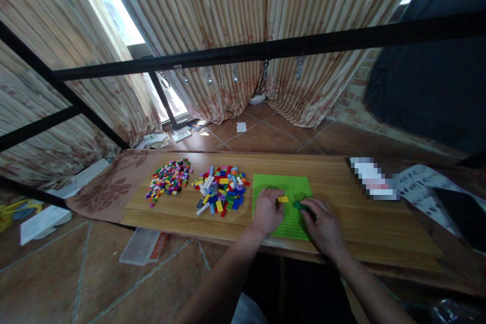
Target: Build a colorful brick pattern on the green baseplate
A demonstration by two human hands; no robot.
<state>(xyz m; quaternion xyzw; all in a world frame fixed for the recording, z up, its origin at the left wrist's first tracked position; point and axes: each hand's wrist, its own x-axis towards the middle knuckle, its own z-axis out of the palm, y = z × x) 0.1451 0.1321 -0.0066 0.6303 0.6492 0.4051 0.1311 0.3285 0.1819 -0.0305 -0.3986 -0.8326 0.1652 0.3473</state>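
Observation:
My left hand (269, 211) is over the left half of a bright green studded baseplate (281, 180). Its fingers pinch a yellow toy brick (283, 199). Over the plate's right side, my right hand (322, 223) is closed on a dark green toy brick (297, 205), held by the thumb and fingertips. The two bricks are apart, with a strip of green plate between them. Whether either brick touches the studs, I cannot tell. Left of the plate lies a heap of mixed larger bricks (222, 190), and beyond it a heap of tiny coloured pieces (169, 179).
The wooden board (357, 233) bears everything. A pixelated phone-like object (374, 178) lies at its right, beside a printed sheet (425, 195) and a dark flat device (457, 217). A black metal bar (243, 54) crosses beyond the board. A clear plastic box (139, 247) sits below its front-left edge.

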